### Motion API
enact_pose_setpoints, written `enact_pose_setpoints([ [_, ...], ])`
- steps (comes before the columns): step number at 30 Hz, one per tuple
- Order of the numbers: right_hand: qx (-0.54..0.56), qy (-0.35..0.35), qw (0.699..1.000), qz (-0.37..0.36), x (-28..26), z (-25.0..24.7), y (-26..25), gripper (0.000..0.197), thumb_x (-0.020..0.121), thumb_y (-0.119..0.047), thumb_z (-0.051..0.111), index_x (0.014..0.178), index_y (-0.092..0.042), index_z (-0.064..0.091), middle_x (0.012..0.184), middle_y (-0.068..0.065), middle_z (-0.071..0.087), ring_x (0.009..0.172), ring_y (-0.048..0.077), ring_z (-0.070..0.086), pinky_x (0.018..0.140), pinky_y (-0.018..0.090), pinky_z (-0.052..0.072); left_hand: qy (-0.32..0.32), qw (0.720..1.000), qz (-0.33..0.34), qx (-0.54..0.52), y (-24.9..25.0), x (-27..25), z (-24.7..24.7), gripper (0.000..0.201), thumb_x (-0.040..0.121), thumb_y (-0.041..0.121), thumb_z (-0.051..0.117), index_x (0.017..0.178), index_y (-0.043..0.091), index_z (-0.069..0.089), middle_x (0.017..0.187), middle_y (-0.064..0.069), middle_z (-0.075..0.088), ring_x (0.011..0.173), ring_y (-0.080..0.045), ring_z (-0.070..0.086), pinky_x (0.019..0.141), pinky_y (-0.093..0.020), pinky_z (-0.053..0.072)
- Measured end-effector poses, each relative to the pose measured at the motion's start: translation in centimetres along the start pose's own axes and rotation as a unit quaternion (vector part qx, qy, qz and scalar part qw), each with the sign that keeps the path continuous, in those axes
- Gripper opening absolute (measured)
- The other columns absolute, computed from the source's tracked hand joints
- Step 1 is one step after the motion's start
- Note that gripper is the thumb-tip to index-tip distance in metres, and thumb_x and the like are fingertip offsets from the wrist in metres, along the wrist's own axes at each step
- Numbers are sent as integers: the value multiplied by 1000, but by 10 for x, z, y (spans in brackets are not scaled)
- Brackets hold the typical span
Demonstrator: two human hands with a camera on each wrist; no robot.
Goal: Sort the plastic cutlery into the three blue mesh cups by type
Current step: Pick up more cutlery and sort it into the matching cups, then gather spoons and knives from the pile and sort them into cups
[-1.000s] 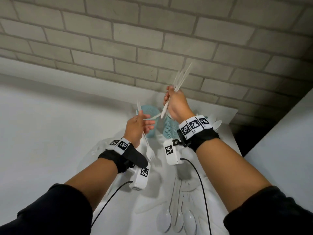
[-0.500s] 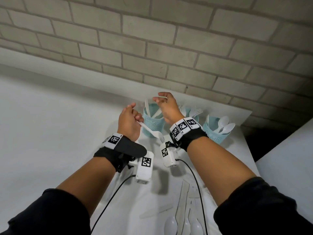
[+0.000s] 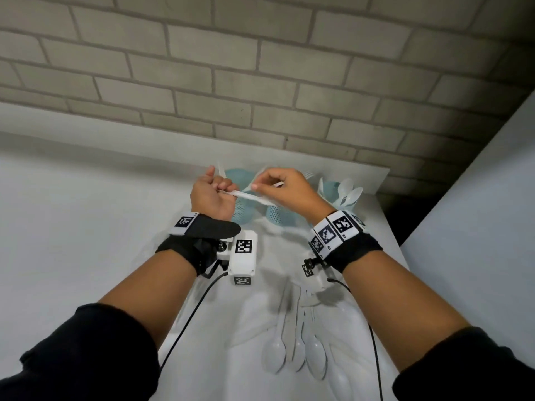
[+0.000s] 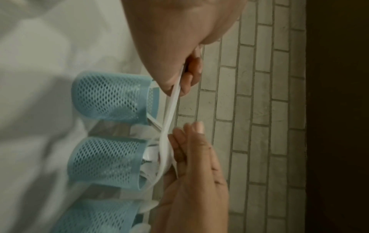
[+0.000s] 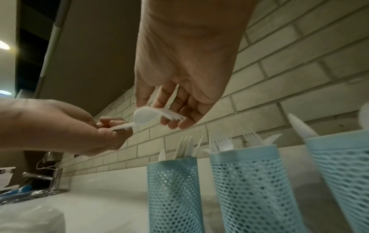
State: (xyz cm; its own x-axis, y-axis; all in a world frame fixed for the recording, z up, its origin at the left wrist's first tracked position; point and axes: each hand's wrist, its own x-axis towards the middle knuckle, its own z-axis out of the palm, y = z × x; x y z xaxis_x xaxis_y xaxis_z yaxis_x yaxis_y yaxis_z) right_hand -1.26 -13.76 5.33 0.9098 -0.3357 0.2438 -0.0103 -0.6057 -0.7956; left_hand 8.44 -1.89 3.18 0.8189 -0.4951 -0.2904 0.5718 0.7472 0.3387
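Your hands have dropped from overhead to just above the mesh cups (image 3: pixel 246 211); your left hand (image 3: pixel 212 195) pinches a spoon's (image 5: pixel 144 117) handle while your right hand's (image 3: pixel 286 189) fingers close on a fork (image 5: pixel 172 115), so they are being separated for sorting

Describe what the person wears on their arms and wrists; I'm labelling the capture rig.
Both forearms are bare below pushed-up black sleeves. Each wrist has a black fabric strap bearing white square tags with black fiducial patterns. A white boxy wrist camera hangs under each, trailing a thin black cable.
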Motion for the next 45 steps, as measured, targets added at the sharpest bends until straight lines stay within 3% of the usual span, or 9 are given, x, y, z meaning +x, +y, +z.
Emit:
enact_pose_setpoints([
  [4, 5, -64, 996, 56, -26, -19, 7, 25, 80, -12, 72, 104, -12, 69, 75, -9, 63, 58, -8, 56, 57, 6, 42, 2, 999, -41, -16, -14, 0, 4, 26, 98, 10, 26, 80, 16, 43, 35, 5, 29, 30, -9, 30, 38, -17, 27],
  [10, 241, 81, 962, 96, -40, -53, 17, 8, 87, -1, 60, 91, -6, 65, 73, 3, 70, 64, 5, 67, 63, 12, 54, -34, 980, -154, 125, -46, -13, 11, 27, 101, 16, 36, 77, 13, 48, 50, 0, 53, 47, -11, 57, 58, -22, 46],
  [16, 152, 360, 918, 74, -26, -74, 20, 12, 91, -11, 57, 84, -19, 52, 67, 0, 59, 45, 0, 55, 47, 14, 47, -95, 891, -184, 404, -56, -30, 0, 8, 98, 23, 45, 97, 22, 54, 88, 2, 60, 82, -10, 56, 77, -26, 42],
  [20, 16, 381, 922, 74, -17, -70, 30, 10, 96, -19, 51, 90, -13, 56, 72, 0, 58, 51, -1, 56, 53, 10, 46, -101, 801, -187, 560, -49, -37, -19, 8, 96, 23, 50, 93, 24, 57, 94, 3, 62, 84, -10, 55, 82, -31, 40],
  [28, -182, 57, 967, 171, 1, -36, 38, 34, 100, -20, 37, 132, -10, 40, 132, 19, 44, 111, 34, 54, 98, 42, 44, -195, 510, -143, 826, -47, -62, -31, 29, 98, 26, 45, 108, 2, 57, 110, -12, 59, 93, -20, 57, 68, -23, 39],
  [32, -240, 153, 952, 110, -9, -41, 19, 39, 96, -18, 47, 134, -13, 39, 136, 16, 34, 106, 30, 56, 94, 36, 43, -220, 338, -116, 908, -52, -68, -42, 60, 93, 50, 46, 135, 7, 41, 142, -8, 44, 128, -23, 44, 101, -30, 34],
  [35, -236, 103, 965, 59, -25, -53, 9, 16, 91, -17, 55, 106, -14, 58, 110, 5, 56, 86, 9, 54, 82, 27, 45, -227, 286, -123, 923, -60, -72, -52, 80, 85, 61, 49, 140, 6, 30, 142, -10, 43, 126, -25, 45, 101, -34, 38],
  [38, -211, -206, 939, 177, -52, -63, 11, 13, 84, -20, 67, 96, -22, 61, 86, -8, 63, 74, 1, 60, 70, 27, 46, -241, 251, -125, 929, -67, -83, -54, 87, 81, 65, 53, 138, 4, 30, 140, -10, 45, 123, -25, 48, 97, -33, 40],
  [45, -340, -370, 797, 334, -127, -52, 38, 81, 65, -49, 79, 133, -30, 40, 136, -5, 46, 120, 21, 48, 102, 42, 40, -257, 194, -129, 938, -75, -119, -67, 122, 55, 82, 60, 143, 10, 17, 141, -10, 35, 126, -28, 41, 102, -41, 40],
])
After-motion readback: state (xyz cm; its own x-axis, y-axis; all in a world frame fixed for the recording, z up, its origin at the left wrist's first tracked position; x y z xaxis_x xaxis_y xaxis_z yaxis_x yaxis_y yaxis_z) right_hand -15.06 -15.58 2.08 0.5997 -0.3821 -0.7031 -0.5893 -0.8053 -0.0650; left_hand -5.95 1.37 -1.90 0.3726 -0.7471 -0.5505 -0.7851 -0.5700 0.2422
